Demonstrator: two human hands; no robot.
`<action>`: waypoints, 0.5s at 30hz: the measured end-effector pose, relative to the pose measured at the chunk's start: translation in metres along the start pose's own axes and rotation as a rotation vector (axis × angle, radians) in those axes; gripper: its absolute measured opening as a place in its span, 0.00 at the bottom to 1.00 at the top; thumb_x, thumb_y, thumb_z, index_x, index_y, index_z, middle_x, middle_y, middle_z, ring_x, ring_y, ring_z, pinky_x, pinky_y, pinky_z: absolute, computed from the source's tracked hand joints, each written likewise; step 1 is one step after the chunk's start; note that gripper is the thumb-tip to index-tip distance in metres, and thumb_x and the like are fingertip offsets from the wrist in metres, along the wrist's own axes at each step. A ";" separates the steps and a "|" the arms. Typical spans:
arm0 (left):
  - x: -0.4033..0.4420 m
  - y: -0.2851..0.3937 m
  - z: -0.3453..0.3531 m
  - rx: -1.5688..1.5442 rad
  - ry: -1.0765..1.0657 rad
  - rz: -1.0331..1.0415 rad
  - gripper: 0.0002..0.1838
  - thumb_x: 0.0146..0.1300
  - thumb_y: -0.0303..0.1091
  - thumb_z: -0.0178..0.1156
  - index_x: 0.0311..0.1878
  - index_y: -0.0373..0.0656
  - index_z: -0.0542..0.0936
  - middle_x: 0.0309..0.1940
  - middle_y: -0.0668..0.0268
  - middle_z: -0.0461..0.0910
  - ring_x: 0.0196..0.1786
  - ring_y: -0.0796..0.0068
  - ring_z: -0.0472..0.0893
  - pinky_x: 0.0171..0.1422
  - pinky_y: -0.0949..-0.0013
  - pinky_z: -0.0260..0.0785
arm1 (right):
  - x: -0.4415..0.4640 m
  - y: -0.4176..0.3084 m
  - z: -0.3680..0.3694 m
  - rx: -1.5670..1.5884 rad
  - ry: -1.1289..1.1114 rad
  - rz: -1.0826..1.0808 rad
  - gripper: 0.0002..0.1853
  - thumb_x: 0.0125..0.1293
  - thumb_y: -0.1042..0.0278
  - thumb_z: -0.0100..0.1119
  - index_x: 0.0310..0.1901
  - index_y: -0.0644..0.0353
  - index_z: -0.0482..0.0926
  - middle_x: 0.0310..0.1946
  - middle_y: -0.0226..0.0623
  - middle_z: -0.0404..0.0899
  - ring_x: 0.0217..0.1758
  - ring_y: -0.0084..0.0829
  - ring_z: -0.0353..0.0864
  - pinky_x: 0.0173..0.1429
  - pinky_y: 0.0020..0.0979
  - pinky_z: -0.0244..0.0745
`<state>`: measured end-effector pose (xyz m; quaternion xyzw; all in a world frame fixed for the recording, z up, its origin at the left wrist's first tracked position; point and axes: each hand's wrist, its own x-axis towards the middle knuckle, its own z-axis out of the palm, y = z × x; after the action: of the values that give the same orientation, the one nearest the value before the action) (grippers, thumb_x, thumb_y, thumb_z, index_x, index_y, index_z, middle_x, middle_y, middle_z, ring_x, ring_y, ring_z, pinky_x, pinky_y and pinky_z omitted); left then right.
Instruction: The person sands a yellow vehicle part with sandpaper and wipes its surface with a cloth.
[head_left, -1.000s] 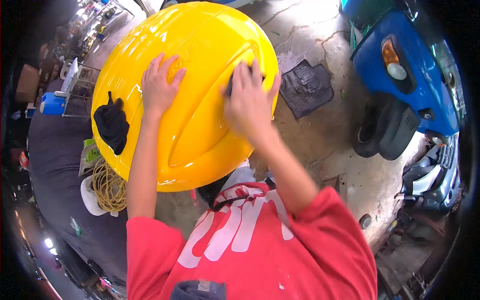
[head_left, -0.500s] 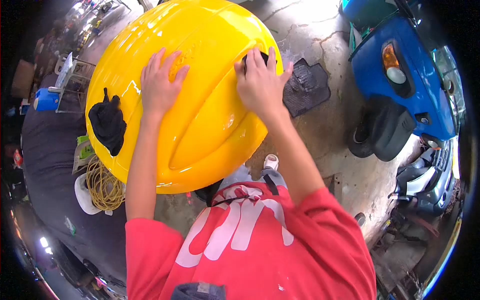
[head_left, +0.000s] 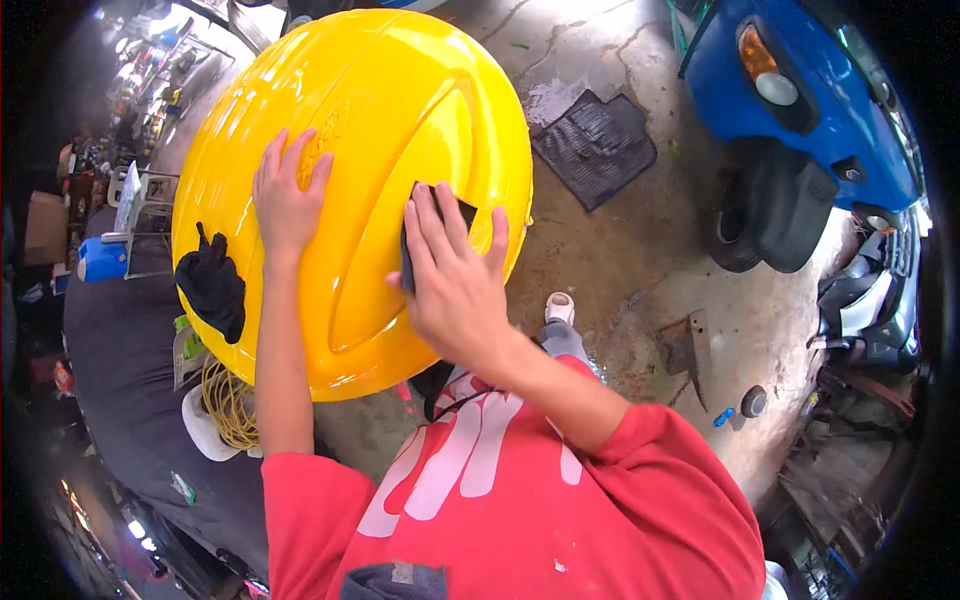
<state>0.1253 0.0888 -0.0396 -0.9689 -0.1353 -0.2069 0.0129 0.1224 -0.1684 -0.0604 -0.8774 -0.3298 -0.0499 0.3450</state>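
- The right hand is lower, shifted from the upper right of the yellow panel to near mid-frame, bringing the dark pad along.
- The dark mat now lies apart from it.
- A small blue object appears at lower right.

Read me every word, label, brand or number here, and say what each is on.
None reads for certain.
Red shirt: large white lettering, folded and partly hidden, unreadable.
Yellow panel, by the left hand: raised marks, too small to read.
Background clutter: too small or blurred.
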 end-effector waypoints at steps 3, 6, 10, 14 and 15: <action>-0.002 -0.002 0.001 -0.026 0.012 0.014 0.23 0.71 0.47 0.63 0.65 0.49 0.81 0.69 0.50 0.74 0.71 0.48 0.73 0.76 0.52 0.63 | 0.062 0.036 0.011 -0.096 0.182 -0.010 0.27 0.71 0.56 0.55 0.67 0.63 0.72 0.69 0.40 0.74 0.79 0.42 0.65 0.76 0.70 0.43; 0.001 -0.004 0.002 -0.092 0.015 -0.017 0.25 0.69 0.51 0.63 0.64 0.50 0.81 0.69 0.51 0.74 0.71 0.49 0.72 0.76 0.51 0.61 | 0.079 0.046 0.020 -0.162 0.146 -0.056 0.28 0.71 0.56 0.56 0.67 0.64 0.72 0.70 0.43 0.73 0.78 0.40 0.66 0.77 0.67 0.44; 0.000 -0.004 0.005 -0.049 0.039 -0.002 0.23 0.70 0.49 0.64 0.64 0.50 0.82 0.68 0.50 0.74 0.71 0.49 0.73 0.75 0.52 0.63 | -0.001 0.001 0.008 0.100 -0.012 -0.214 0.36 0.70 0.53 0.57 0.76 0.61 0.65 0.75 0.40 0.68 0.80 0.35 0.64 0.82 0.60 0.33; -0.001 0.001 0.004 -0.027 0.058 -0.018 0.23 0.70 0.50 0.64 0.63 0.52 0.82 0.68 0.51 0.75 0.70 0.49 0.74 0.75 0.52 0.65 | 0.087 0.044 0.000 0.062 -0.053 -0.004 0.23 0.73 0.57 0.53 0.63 0.62 0.74 0.67 0.43 0.75 0.74 0.40 0.71 0.78 0.65 0.42; -0.005 0.001 0.005 -0.027 0.062 -0.038 0.23 0.70 0.50 0.64 0.63 0.52 0.82 0.68 0.51 0.75 0.70 0.49 0.74 0.75 0.52 0.65 | 0.086 0.048 0.010 0.046 0.049 -0.031 0.24 0.73 0.56 0.53 0.64 0.62 0.73 0.68 0.44 0.74 0.74 0.40 0.70 0.78 0.66 0.40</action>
<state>0.1230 0.0867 -0.0460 -0.9593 -0.1505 -0.2388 0.0001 0.2172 -0.1408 -0.0682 -0.8626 -0.3360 -0.0690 0.3720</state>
